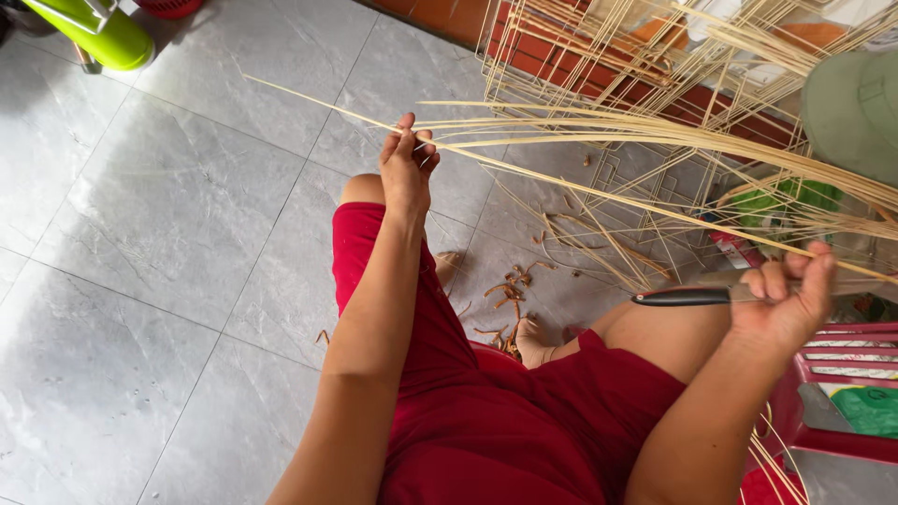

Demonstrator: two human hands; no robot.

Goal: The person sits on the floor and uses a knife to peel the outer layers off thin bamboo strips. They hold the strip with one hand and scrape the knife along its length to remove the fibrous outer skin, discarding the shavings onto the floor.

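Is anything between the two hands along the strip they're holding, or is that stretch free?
Nothing visible blocks it. The left hand pinches the pale strip; the right hand grips it with a black-handled knife. Between them it spans open air above the knees, with other loose strips running close alongside.

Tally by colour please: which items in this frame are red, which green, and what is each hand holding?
Red: 3 – shorts, plastic stool, basket edge
Green: 3 – hat, lime tube, bag
Pale: 1 – cane strip, pinched by left hand
Black: 1 – knife handle, in right hand
Total: 8
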